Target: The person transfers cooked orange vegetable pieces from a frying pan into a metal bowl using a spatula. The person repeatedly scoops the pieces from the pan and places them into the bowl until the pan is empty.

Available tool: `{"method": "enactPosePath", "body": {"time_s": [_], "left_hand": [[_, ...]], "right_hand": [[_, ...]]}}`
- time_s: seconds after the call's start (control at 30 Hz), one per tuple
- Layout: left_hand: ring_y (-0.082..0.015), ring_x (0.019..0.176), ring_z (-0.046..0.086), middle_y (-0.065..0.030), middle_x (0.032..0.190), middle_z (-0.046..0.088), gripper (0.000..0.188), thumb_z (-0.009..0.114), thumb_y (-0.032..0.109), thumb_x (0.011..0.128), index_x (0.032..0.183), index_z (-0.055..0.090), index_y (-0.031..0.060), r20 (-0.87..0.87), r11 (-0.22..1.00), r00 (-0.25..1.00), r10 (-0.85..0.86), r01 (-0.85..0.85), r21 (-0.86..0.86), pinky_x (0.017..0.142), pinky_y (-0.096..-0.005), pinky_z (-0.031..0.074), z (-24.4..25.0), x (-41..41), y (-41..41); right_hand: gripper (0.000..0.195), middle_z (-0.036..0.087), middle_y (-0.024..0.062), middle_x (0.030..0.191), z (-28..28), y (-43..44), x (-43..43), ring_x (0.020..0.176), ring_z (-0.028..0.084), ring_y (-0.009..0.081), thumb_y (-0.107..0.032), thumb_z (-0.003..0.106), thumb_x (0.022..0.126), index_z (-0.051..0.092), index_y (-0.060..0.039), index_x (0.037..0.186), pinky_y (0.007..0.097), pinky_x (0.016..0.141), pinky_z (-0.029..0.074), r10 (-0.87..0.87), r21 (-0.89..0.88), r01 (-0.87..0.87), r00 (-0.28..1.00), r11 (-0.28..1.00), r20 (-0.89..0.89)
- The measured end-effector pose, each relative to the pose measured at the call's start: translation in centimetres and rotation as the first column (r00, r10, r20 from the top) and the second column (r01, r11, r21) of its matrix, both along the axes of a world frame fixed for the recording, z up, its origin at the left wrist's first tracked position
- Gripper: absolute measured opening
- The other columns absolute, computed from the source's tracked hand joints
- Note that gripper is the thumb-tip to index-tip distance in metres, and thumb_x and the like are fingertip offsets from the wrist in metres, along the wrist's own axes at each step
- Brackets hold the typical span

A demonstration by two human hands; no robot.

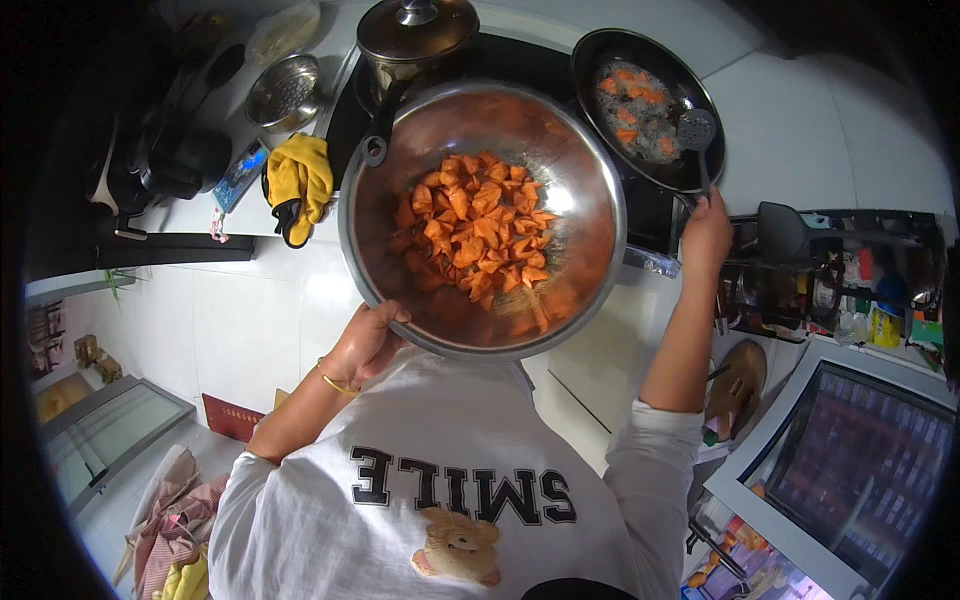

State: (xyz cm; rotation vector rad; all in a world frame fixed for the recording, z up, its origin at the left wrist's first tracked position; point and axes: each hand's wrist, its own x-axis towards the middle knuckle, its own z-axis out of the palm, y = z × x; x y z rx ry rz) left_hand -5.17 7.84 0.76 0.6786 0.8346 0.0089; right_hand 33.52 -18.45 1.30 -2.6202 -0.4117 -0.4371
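Note:
A wide stainless-steel bowl (pixel 592 247) is gripped at its near-left rim by my left hand (pixel 371 341), thumb over the edge. Orange, battered-looking pieces of food (pixel 480 225) are heaped inside it. My right hand (pixel 706 232) closes around the handle of a dark perforated skimmer (pixel 696 130), beside the pan's handle. The skimmer's head lies at the right side of a black frying pan (pixel 645 176). In the pan, several orange pieces (pixel 636 94) sit in bubbling oil.
A lidded pot (pixel 416 45) stands on the black cooktop, its handle reaching over the bowl. To the left are a perforated steel container (pixel 285 94), a yellow cloth (pixel 302 180) and a phone (pixel 241 176). A spatula (pixel 784 229) lies over the rack (pixel 817 292) at right.

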Motion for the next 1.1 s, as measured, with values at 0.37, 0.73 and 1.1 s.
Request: {"method": "enactPosePath", "body": {"time_s": [0.37, 0.73, 1.1], "left_hand": [[-0.0253, 0.085, 0.062, -0.0133, 0.099, 0.059, 0.035, 0.049, 0.003, 0.081, 0.114, 0.048, -0.0072, -0.034, 1.0, 0.999, 0.0, 0.001, 0.017, 0.082, -0.0412, 0.053, -0.1, -0.1, -0.2], [-0.0198, 0.073, 0.058, -0.0054, 0.08, 0.054, 0.008, 0.05, 0.004, 0.081, 0.089, 0.052, 0.0023, -0.062, 0.999, 0.997, 0.039, -0.036, 0.035, 0.072, -0.0391, 0.052, 1.7, 0.5, -0.8], [-0.0203, 0.073, 0.057, -0.0044, 0.082, 0.052, 0.01, 0.05, 0.004, 0.08, 0.09, 0.051, 0.0034, -0.072, 0.999, 0.997, 0.032, -0.03, 0.036, 0.071, -0.0389, 0.052, 1.6, 0.4, -0.8]], "right_hand": [[0.034, 0.061, 0.0178, 0.12, -2.5, 4.6, 4.1, 0.106, 0.06, 0.029, -0.018, 0.051, 0.095, 0.056, -0.0032, 0.125, 0.0344, 0.094, 0.044, 0.155, 0.456, -0.014, 0.949, 0.89, -0.274], [0.03, 0.037, -0.0041, 0.063, -1.2, 5.6, -3.5, 0.047, 0.031, 0.0035, -0.017, 0.054, 0.096, 0.053, -0.008, 0.125, 0.0174, 0.038, 0.025, 0.625, 0.846, 0.488, 0.596, 0.216, -0.504], [0.031, 0.035, -0.0034, 0.061, -1.8, 8.0, -3.3, 0.046, 0.029, 0.0051, -0.02, 0.054, 0.096, 0.051, -0.0092, 0.125, 0.0183, 0.039, 0.026, 0.642, 0.811, 0.584, 0.617, 0.014, -0.456]]}}
